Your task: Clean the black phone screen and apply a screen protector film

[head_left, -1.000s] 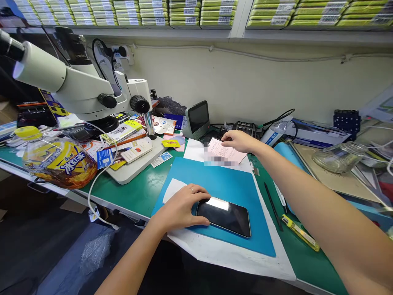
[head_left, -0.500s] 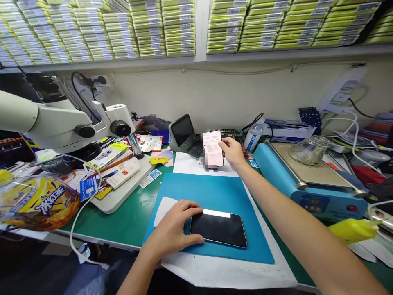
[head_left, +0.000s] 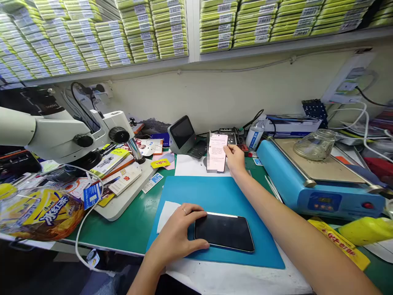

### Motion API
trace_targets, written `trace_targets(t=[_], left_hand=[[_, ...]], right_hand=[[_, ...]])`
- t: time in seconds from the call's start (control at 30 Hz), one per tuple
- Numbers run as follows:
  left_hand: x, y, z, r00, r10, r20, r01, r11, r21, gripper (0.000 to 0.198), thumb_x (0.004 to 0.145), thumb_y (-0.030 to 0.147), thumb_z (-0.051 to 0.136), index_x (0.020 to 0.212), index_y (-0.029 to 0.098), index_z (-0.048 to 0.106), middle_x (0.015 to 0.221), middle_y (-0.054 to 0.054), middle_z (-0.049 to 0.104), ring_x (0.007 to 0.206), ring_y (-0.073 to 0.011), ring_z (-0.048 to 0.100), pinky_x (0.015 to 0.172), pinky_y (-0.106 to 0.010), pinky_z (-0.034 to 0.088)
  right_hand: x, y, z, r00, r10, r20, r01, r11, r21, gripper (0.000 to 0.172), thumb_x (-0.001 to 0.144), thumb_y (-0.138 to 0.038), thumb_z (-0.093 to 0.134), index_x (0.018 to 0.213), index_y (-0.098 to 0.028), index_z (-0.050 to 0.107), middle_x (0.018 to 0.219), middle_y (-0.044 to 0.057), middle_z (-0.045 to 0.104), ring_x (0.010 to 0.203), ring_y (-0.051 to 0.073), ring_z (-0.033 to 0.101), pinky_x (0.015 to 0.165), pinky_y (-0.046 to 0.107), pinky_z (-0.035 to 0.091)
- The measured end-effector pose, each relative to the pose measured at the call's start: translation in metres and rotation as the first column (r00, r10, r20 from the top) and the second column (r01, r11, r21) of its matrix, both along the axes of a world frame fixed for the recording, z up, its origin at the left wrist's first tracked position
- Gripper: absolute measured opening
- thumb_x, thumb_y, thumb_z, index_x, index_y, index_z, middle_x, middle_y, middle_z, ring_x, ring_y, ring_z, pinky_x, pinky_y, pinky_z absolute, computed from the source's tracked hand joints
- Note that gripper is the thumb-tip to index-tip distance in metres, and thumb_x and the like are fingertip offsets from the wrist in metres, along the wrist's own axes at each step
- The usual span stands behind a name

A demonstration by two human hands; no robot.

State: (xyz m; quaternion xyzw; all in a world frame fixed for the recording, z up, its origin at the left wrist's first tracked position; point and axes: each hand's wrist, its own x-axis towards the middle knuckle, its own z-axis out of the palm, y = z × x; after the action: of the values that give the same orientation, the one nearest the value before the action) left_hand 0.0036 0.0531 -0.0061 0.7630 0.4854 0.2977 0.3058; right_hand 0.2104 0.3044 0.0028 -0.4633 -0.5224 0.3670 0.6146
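Observation:
A smartphone (head_left: 224, 232) with a dark screen lies face up on the blue mat (head_left: 202, 188). My left hand (head_left: 181, 229) grips its left end, thumb on the near edge and fingers on the far edge. Further back, my right hand (head_left: 235, 159) holds the right edge of a second smartphone (head_left: 217, 153) with a lit pink screen showing lines of text. That phone is propped up facing me; part of its left side is blurred out. Under my left hand a white paper piece (head_left: 166, 213) lies on the mat.
On the left stand a microscope (head_left: 61, 133) and a large bottle of brown drink (head_left: 46, 213). A blue heating machine (head_left: 285, 180) with a glass jar (head_left: 316, 145) on it is at right. A small display (head_left: 182, 131) stands behind; a white cable (head_left: 80, 233) hangs over the front edge.
The whole view has shifted slightly. The lit phone stands a little differently, and its text has moved on the screen. My left hand stays at the dark phone.

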Motion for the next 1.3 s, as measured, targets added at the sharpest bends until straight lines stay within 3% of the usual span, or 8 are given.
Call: trace_targets(t=[0.23, 0.77, 1.3], left_hand=[[0.0003, 0.0008, 0.0, 1.0, -0.005, -0.006, 0.005, 1.0, 0.004, 0.063, 0.075, 0.023, 0.089, 0.132, 0.031, 0.064, 0.135, -0.002, 0.061, 0.125, -0.026, 0.055, 0.109, -0.04, 0.045], [-0.0005, 0.0013, -0.0022, 1.0, -0.011, 0.019, 0.011, 1.0, 0.024, 0.065, 0.073, 0.022, 0.091, 0.131, 0.03, 0.065, 0.133, -0.002, 0.063, 0.123, -0.0255, 0.055, 0.108, -0.041, 0.045], [0.0012, 0.0013, 0.0007, 1.0, 0.004, 0.014, -0.003, 1.0, -0.021, 0.064, 0.073, 0.024, 0.09, 0.132, 0.029, 0.066, 0.136, -0.004, 0.062, 0.126, -0.0265, 0.054, 0.11, -0.042, 0.045]], right_hand=[[-0.0032, 0.0016, 0.001, 0.997, 0.065, -0.034, -0.065, 0.998, -0.014, 0.045, 0.072, -0.063, 0.074, 0.089, -0.022, 0.067, 0.092, 0.008, 0.078, 0.089, 0.028, 0.074, 0.084, 0.046, 0.059], [-0.0026, 0.0081, 0.0003, 0.996, 0.081, -0.027, -0.078, 0.993, 0.087, 0.043, 0.076, -0.059, 0.072, 0.097, -0.022, 0.067, 0.102, 0.009, 0.078, 0.101, 0.029, 0.072, 0.09, 0.046, 0.057], [0.0036, 0.0094, 0.0015, 0.997, 0.075, -0.022, -0.073, 0.994, 0.078, 0.039, 0.074, -0.057, 0.075, 0.092, -0.023, 0.067, 0.099, 0.009, 0.079, 0.099, 0.03, 0.072, 0.092, 0.048, 0.056]])
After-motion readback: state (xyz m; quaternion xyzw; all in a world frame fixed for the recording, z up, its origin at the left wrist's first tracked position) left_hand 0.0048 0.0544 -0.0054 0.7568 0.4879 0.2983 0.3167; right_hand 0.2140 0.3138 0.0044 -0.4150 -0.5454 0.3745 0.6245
